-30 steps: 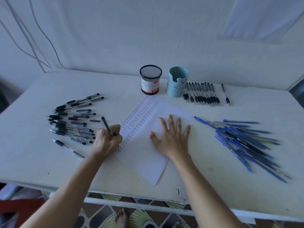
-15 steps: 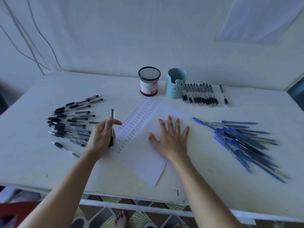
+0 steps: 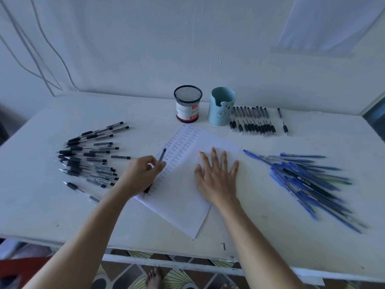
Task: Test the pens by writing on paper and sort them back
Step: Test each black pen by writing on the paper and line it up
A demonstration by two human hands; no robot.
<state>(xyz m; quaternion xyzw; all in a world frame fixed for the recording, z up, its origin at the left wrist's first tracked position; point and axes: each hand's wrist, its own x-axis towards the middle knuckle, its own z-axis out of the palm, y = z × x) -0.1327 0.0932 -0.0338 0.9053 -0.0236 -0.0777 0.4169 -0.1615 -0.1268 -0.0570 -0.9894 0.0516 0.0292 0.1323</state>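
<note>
- The left hand [image 3: 139,176] grips a black pen [image 3: 162,156], tilted over the left edge of the paper [image 3: 183,207].
- The right hand [image 3: 216,176] lies flat on the paper, fingers spread.
- On the tabletop [image 3: 270,236], the black pens [image 3: 87,161] lie left and the blue pens [image 3: 308,180] lie right.

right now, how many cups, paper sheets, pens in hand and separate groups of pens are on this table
cups: 2, black mesh cup, blue bear cup
paper sheets: 1
pens in hand: 1, black pen in the left hand
pen groups: 3, black heap, blue heap, back row
total: 7
</note>
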